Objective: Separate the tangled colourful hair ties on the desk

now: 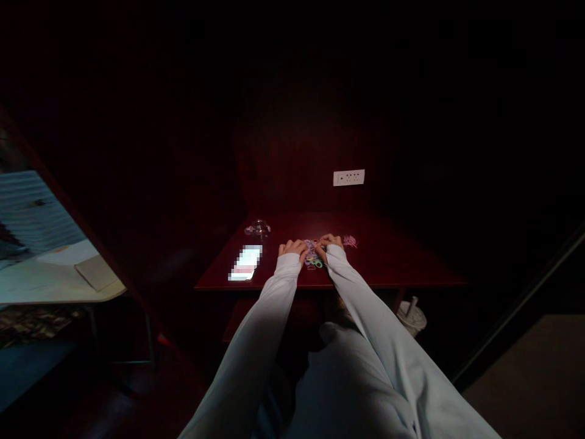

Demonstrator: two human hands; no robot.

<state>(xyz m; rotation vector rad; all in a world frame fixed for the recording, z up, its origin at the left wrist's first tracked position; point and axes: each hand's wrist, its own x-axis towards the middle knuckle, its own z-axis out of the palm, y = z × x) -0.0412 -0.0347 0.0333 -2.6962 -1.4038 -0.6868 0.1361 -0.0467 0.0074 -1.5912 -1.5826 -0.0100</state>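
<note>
Several small coloured rings [313, 263], purple, yellow and green among them, lie in a loose pile on the dark red table [388, 262]. At the pile's left side is my left hand [293, 249], its fingers curled down at the rings. My right hand [329, 243] is bent over the pile's right side, fingers also curled. Whether either hand grips a ring is too small to make out. Just right of my right hand lies a small heap of pink pieces [350, 241].
A lit phone [245, 263] lies on the table's left side, with a clear container [258, 228] behind it. A white socket plate [348, 177] is on the back wall. Below the right front edge stands a lidded cup [412, 317]. Another table [55, 280] is at far left.
</note>
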